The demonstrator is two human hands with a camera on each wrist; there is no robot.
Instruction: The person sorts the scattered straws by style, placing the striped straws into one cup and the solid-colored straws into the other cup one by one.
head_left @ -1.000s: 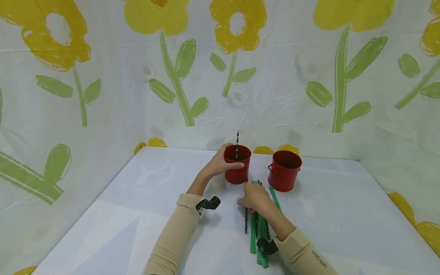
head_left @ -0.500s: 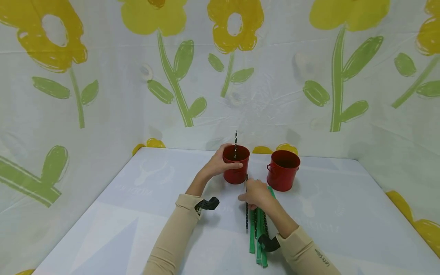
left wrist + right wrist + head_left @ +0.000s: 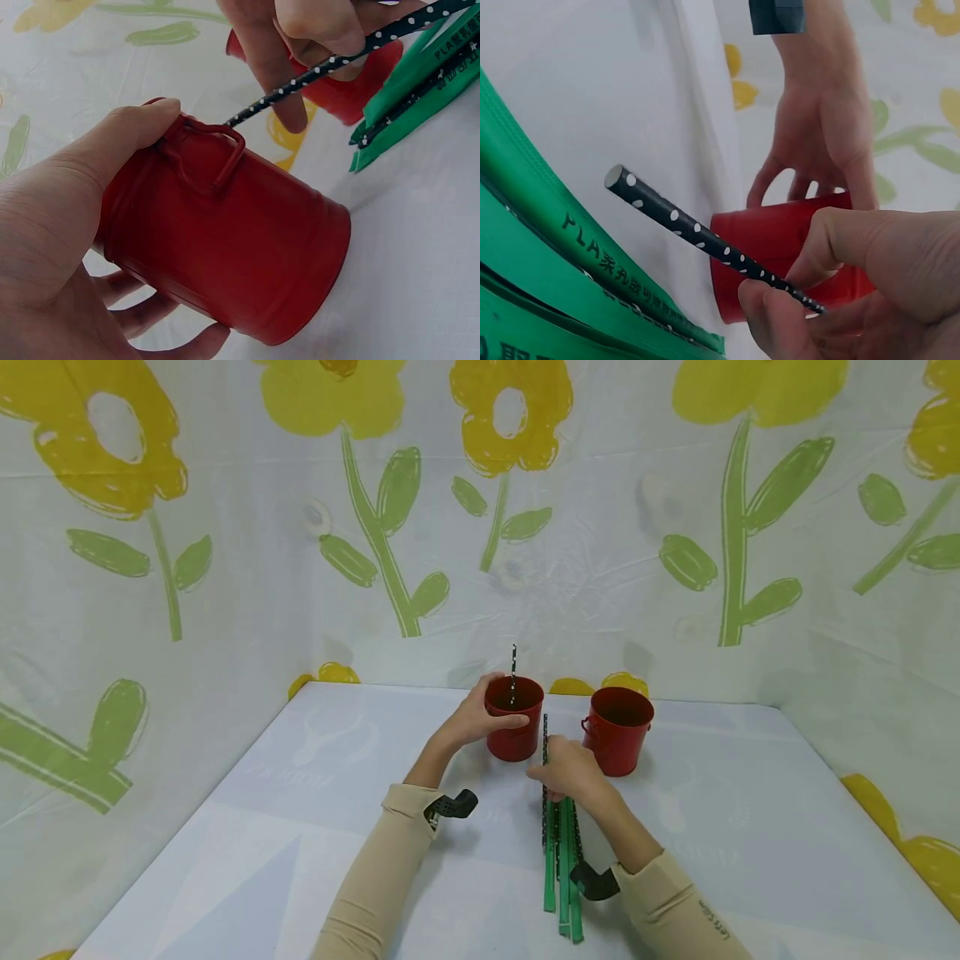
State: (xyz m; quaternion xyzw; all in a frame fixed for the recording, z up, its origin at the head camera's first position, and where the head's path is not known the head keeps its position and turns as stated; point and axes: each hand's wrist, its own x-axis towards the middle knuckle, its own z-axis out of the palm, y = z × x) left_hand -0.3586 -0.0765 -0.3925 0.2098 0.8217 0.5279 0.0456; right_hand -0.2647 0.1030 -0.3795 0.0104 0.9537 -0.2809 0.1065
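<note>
My left hand (image 3: 474,718) grips a small red metal bucket (image 3: 513,743) round its side, thumb near the rim by the wire handle. A black drinking straw with white dots (image 3: 513,660) stands upright inside and sticks out above the rim. To the right of this bucket, my right hand (image 3: 573,770) pinches another black dotted straw (image 3: 682,221) between thumb and fingers. That straw's far end reaches close to the bucket's rim in the left wrist view. Under the right hand lies a bundle of straws in green paper sleeves (image 3: 550,885), with dotted straws among them.
A second red bucket (image 3: 618,743) stands just right of the right hand, its dark inside showing. The white table (image 3: 360,827) has a back edge close behind both buckets. A flower-printed curtain (image 3: 585,568) hangs behind and at the sides.
My right hand has lifted the dotted straw up from beside the green sleeves and moved it forward, toward the gap between the buckets. The left hand keeps its grip on the bucket.
</note>
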